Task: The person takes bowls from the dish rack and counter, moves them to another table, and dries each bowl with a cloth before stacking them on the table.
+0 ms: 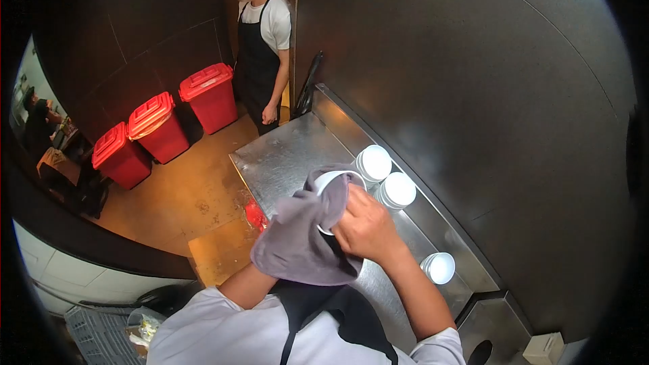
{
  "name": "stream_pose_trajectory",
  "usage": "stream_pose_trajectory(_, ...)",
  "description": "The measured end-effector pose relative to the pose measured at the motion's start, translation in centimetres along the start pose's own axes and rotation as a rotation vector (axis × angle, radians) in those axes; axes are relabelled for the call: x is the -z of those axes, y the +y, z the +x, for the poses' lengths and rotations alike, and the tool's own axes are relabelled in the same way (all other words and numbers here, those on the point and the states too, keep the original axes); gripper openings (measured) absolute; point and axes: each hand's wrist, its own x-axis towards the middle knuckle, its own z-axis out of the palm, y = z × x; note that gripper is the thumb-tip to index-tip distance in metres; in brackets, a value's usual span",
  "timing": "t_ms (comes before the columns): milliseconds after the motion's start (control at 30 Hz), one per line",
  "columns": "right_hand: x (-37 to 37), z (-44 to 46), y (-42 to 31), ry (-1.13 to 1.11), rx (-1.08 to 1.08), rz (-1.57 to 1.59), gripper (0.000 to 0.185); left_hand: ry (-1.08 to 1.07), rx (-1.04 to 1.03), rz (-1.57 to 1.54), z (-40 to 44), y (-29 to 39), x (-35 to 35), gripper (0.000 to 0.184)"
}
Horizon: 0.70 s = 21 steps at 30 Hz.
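Observation:
My right hand is closed on a grey cloth, its fingers at the mouth of a white bowl. Part of the cloth is tucked inside the bowl, and the rest drapes down over its outside. The cloth covers my left hand; only the left forearm shows below it, so its fingers cannot be seen. Just beyond my right hand, on the steel counter, stand two stacks of white bowls. A shorter white stack sits nearer me, right of my right forearm.
A raised steel edge and dark wall border the counter on the right. Several red lidded bins line the far wall. A person in a black apron stands beyond the counter. A grey crate is at lower left.

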Motion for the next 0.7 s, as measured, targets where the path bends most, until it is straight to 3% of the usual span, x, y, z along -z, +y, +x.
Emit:
stream_pose_trajectory(67,-2.4,-0.4,0.3,0.055,-0.142,0.025,0.046,0.059,-0.056,-0.116,-0.9,1.4,-0.6,0.059)
stream_pose_trajectory(133,-4.1,-1.0,-1.3,0.169,-0.391,0.136,0.041,0.108,0.062,-0.539,-0.6,-0.8,-3.6,0.059)
stream_pose_trajectory(167,-5.1,-1.6,-1.2,0.217,-0.458,0.330,0.033,0.144,0.112,-0.742,0.3,-2.6,-5.4,0.059)
stream_pose_trajectory(200,-5.5,-1.9,-0.7,0.253,-0.598,0.670,0.033,0.016,0.118,-0.616,0.8,-3.4,-5.4,0.064)
stream_pose_trajectory(267,-6.1,-2.4,-0.2,0.324,-0.867,1.363,0.032,0.103,0.027,-0.595,2.5,-3.0,-5.7,0.057)
stream_pose_trajectory(300,-4.6,-2.7,0.7,0.197,-0.991,1.567,0.036,0.106,0.007,-0.586,3.0,-2.7,-5.4,0.056)
stream_pose_trajectory(400,-1.0,-2.8,0.2,0.313,-0.966,1.626,0.040,0.071,-0.014,-0.568,4.5,-0.5,-3.1,0.054)
stream_pose_trajectory(467,1.1,-2.9,-1.1,0.626,-0.805,1.709,0.045,0.047,0.008,-0.565,4.2,1.6,-1.1,0.055)
stream_pose_trajectory(500,2.7,-2.2,-1.9,0.743,-0.728,1.675,0.048,0.036,0.019,-0.563,4.0,2.3,-0.5,0.055)
stream_pose_trajectory(533,4.0,-1.0,-3.0,0.804,-0.603,1.312,0.048,0.024,0.100,-0.977,3.9,2.1,-1.2,0.052)
stream_pose_trajectory(567,5.0,-1.0,-3.5,0.720,-0.545,1.184,0.043,0.049,0.190,-1.391,3.8,1.8,-1.9,0.049)
stream_pose_trajectory(600,5.9,-1.3,-3.5,0.644,-0.489,1.053,0.040,0.074,0.236,-1.599,4.0,2.0,-2.3,0.048)
stream_pose_trajectory(667,5.2,-1.3,-0.6,0.342,-0.072,0.544,0.031,0.099,0.343,-2.015,4.7,2.6,-3.2,0.046)
stream_pose_trajectory(700,5.2,-1.2,-0.7,0.146,-0.119,0.304,0.027,0.046,0.276,-1.974,4.4,2.6,-3.7,0.051)
